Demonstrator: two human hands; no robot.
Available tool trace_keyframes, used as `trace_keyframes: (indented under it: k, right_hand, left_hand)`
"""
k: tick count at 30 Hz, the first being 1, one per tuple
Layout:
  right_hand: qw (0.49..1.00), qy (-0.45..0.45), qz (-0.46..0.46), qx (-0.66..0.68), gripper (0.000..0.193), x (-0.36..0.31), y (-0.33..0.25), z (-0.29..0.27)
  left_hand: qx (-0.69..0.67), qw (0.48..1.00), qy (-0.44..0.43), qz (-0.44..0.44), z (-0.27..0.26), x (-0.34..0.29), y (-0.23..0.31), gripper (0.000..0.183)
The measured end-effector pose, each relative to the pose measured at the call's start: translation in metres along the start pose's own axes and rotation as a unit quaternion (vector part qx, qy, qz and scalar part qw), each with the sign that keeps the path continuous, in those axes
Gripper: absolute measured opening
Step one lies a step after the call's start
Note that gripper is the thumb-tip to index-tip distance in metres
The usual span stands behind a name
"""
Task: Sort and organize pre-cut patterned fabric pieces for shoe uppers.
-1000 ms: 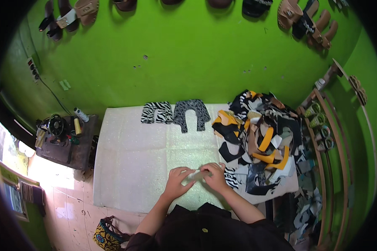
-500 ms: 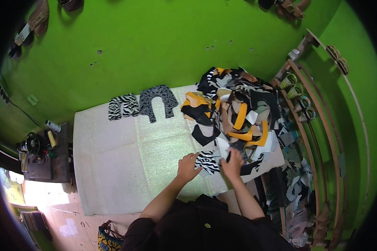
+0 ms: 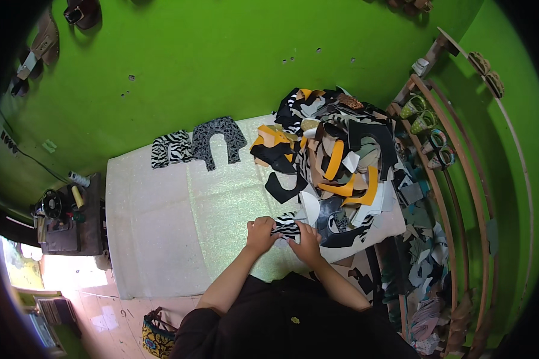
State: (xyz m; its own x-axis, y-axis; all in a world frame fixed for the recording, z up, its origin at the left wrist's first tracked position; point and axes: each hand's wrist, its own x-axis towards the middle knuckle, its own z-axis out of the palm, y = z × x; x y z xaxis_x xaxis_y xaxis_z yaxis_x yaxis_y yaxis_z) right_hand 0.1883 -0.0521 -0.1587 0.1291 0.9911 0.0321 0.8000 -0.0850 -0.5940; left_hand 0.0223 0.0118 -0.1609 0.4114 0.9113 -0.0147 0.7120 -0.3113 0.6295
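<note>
Between my two hands is a zebra-striped scrap of material (image 3: 287,227), held just above the near part of the pale table. My left hand (image 3: 261,234) grips its left edge with bent fingers. At the right edge, my right hand (image 3: 305,242) is closed on the same piece. Right of my hands spreads a heap of cut scraps (image 3: 335,158) in black, yellow, tan, grey and white. A black curved piece (image 3: 283,189) lies at its left border. Far left on the table rest a zebra-striped piece (image 3: 171,149) and a grey-black patterned U-shaped piece (image 3: 218,140).
The pale sheet-covered table (image 3: 156,227) stands against a green wall. A sewing machine (image 3: 57,209) sits on a dark stand to the left. Wooden racks with sandals (image 3: 425,119) line the right side, above more scraps (image 3: 422,251). A patterned bag (image 3: 157,338) is on the floor.
My right hand has moved left, away from the scrap heap, and closed on the zebra-striped piece. Both hands now hold it closer together. The whole view has shifted slightly.
</note>
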Motion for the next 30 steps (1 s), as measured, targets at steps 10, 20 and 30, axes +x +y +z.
trace_keyframes:
  k: [10,20,30]
  right_hand:
    - [0.984,0.006,-0.158,0.077,0.034,0.008,-0.036,0.006]
    - [0.977,-0.073,-0.2,0.016,0.016,-0.009,-0.082,0.046]
    - [0.975,-0.038,-0.2,-0.084,0.026,-0.008,-0.105,0.091]
  left_hand:
    - [-0.203,0.977,-0.041,-0.058,-0.039,-0.047,-0.008,0.021]
    - [-0.146,0.989,0.005,-0.022,-0.08,-0.089,-0.053,0.021]
    - [-0.025,0.992,0.119,0.022,-0.066,-0.098,-0.082,0.026]
